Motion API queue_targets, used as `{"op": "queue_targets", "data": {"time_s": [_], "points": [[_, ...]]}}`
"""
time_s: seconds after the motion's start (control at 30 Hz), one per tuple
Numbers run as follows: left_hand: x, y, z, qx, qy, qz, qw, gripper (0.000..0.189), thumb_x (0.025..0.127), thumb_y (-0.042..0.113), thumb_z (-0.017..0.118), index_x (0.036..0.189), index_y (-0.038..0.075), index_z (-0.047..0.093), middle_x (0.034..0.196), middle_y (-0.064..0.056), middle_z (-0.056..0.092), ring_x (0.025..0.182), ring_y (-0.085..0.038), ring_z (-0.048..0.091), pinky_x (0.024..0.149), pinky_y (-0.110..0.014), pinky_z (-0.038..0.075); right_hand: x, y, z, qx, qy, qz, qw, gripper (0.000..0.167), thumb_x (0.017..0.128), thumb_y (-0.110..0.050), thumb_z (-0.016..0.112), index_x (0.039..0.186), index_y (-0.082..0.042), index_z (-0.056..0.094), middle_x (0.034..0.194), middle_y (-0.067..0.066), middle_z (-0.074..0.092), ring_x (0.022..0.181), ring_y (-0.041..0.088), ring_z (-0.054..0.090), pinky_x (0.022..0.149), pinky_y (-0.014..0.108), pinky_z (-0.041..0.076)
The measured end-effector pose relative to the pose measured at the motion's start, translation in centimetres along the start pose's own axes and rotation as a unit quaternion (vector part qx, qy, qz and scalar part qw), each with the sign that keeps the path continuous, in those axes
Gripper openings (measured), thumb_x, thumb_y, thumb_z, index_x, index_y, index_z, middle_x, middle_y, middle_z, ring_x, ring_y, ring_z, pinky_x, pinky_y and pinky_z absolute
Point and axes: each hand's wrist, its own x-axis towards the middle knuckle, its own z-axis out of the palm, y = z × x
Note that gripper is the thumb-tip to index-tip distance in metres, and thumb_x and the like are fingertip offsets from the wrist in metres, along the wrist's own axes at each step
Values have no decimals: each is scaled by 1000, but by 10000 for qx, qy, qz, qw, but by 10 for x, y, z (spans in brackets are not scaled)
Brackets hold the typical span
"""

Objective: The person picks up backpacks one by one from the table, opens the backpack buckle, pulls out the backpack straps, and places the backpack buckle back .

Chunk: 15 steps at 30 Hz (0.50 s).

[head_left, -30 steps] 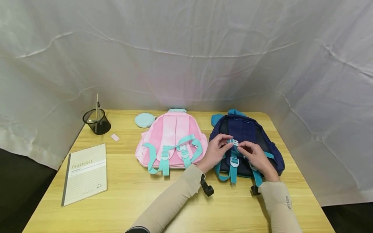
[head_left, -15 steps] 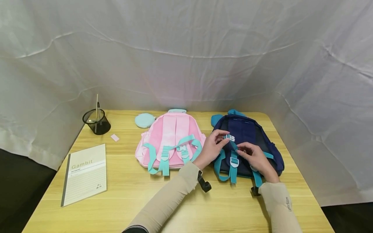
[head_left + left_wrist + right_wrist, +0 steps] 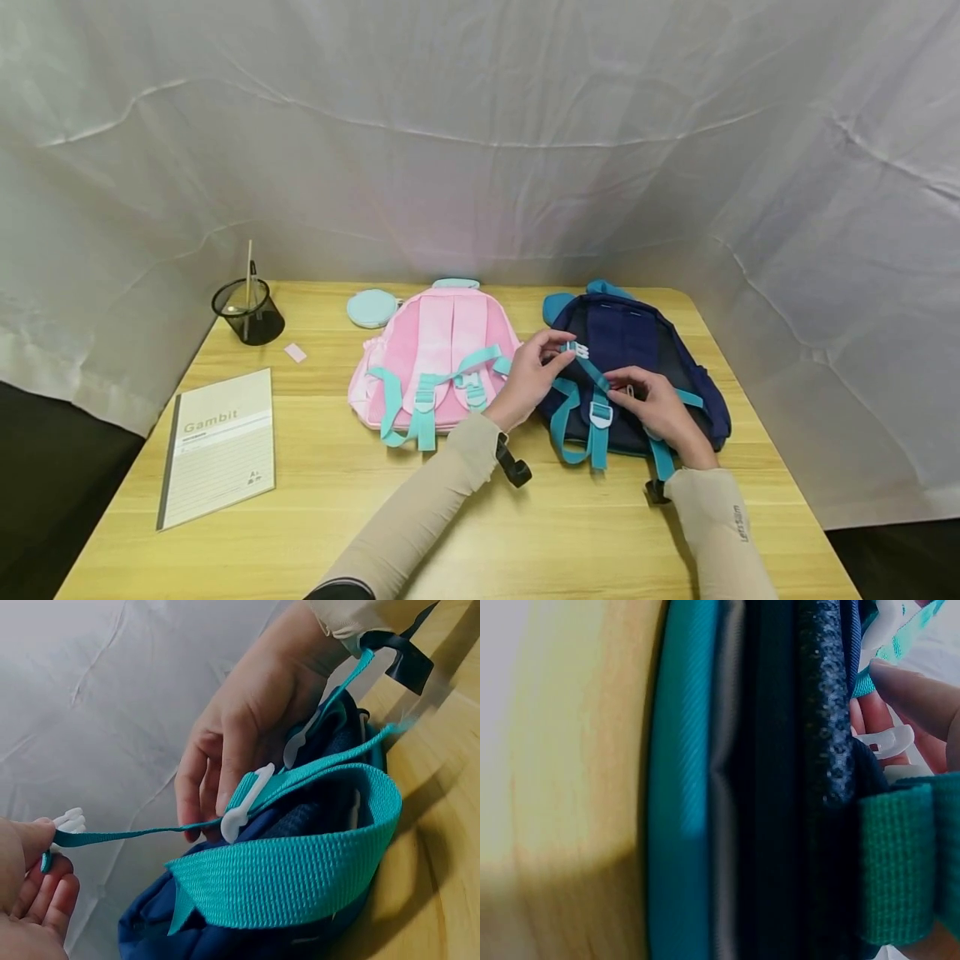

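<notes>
A navy backpack [image 3: 627, 329] with teal straps lies at the right of the table, its strap side up. My left hand [image 3: 525, 383] pinches the end of a thin teal strap [image 3: 594, 373] at its white pronged buckle [image 3: 577, 349]. The strap runs taut to my right hand [image 3: 654, 403], whose thumb and fingers pinch it just above a white strap adjuster [image 3: 601, 414]. In the left wrist view the strap stretches between both hands above a wide teal webbing loop [image 3: 285, 881]. The right wrist view shows the backpack's side close up, with my right thumb [image 3: 919, 694] against the strap.
A pink backpack [image 3: 435, 333] lies left of the navy one, beside a round light-blue pouch [image 3: 372, 308]. Further left are a notebook [image 3: 219, 450], a small pink-white piece [image 3: 296, 352] and a black mesh pen cup [image 3: 258, 325]. Pale cloth [image 3: 480, 167] hangs behind the table.
My left hand has moved left and slightly up with the buckle, away from the right hand, and the strap between them has lengthened. The right hand shifted from beside the buckle onto the strap.
</notes>
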Motion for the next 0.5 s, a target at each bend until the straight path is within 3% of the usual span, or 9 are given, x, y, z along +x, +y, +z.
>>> {"op": "queue_targets", "data": {"time_s": [0.13,0.37,0.5], "points": [[0,0,-5,-209,-44,-165,9996,23,102,20,68,125,20,70,120,3,68,105,-11,62,92,-27,54,0,0,1,-39,-26,-3,10000,27,99,-18,72,126,-14,72,115,7,73,93,13,63,82,24,51],[5,-3,-14,886,-201,249,9956,29,103,19,66,131,9,66,124,-2,68,105,-15,62,98,-29,53,0,2,1,-189,-20,-84,9998,29,99,-17,73,127,-15,72,116,6,73,94,13,63,85,24,50],[7,-7,-17,1006,-230,151,9945,30,104,19,65,132,9,65,125,-3,67,107,-15,61,98,-26,52,0,3,1,-230,3,-81,9997,29,98,-15,73,126,-14,72,115,6,74,93,12,63,84,23,50]]}}
